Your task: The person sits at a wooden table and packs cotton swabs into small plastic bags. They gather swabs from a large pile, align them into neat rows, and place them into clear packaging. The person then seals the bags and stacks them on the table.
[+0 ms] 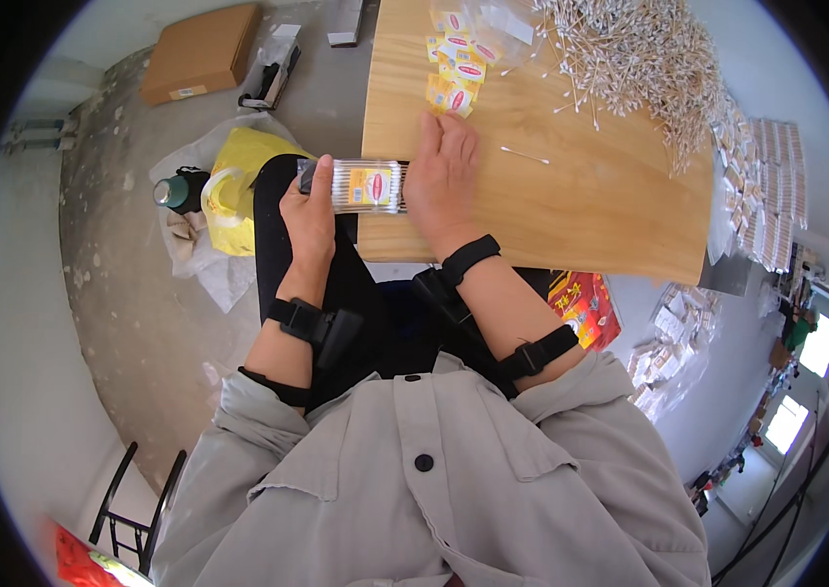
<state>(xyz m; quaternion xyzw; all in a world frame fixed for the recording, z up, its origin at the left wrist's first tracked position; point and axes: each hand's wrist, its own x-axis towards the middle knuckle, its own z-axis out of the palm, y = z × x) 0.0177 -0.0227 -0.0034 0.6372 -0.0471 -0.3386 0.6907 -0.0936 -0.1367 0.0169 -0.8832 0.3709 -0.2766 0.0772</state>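
A clear flat pack of cotton swabs (341,186) with a yellow-and-white label card lies sideways at the table's left edge. My left hand (309,220) is closed around its left end, thumb on top, where a dark piece shows beside the thumb. My right hand (446,181) rests on the wooden table, its wrist side against the pack's right end and partly covering it. Its fingers reach forward, with the tips at the nearest of several yellow label cards (450,95). Whether they touch that card is hard to make out.
A large heap of loose cotton swabs (629,59) covers the table's (551,215) far right, with one single swab (525,155) nearer. Filled packs (776,186) are stacked beyond the right edge. A yellow bag (233,235), a bottle (172,191) and a cardboard box (201,54) are left.
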